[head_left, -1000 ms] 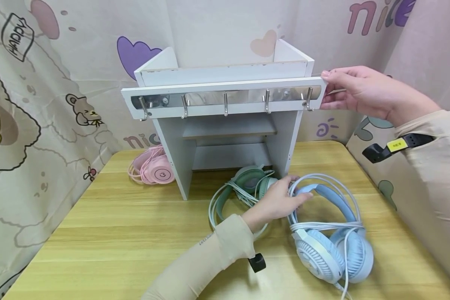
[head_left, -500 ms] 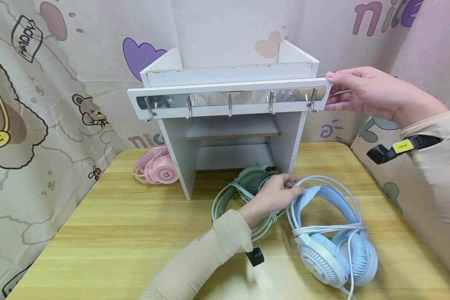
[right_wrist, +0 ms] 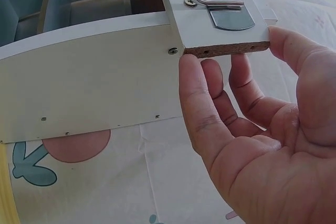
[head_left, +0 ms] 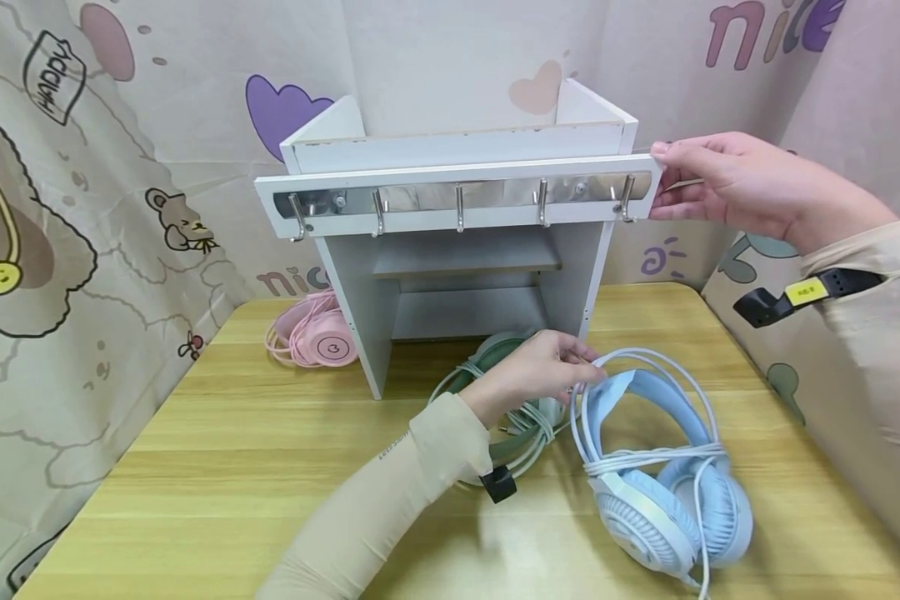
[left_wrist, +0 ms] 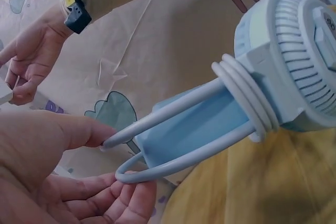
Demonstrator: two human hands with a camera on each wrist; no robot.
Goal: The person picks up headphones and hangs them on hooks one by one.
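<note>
My left hand [head_left: 543,365] pinches the outer frame loops of a pair of light blue headphones [head_left: 648,508]. In the left wrist view, thumb and fingertips touch the rounded ends of the loops, and white cable [left_wrist: 247,98] is wrapped round the frame by the ear cup. My right hand [head_left: 742,187] grips the right end of a white board with metal hooks [head_left: 461,196] on the front of a white shelf unit [head_left: 356,308]. In the right wrist view, thumb and fingers hold the board's raw end edge [right_wrist: 226,50]. Green headphones [head_left: 525,446] lie partly hidden behind my left hand.
Pink headphones [head_left: 322,337] with bundled cable lie left of the shelf unit. The wooden table [head_left: 217,467] carries everything. Printed curtains [head_left: 450,67] stand close behind and at both sides.
My left hand has shifted slightly left and pinches the frame loops nearer their ends. The blue headphones have barely moved. My right hand stays on the board; the camera view has shifted slightly.
</note>
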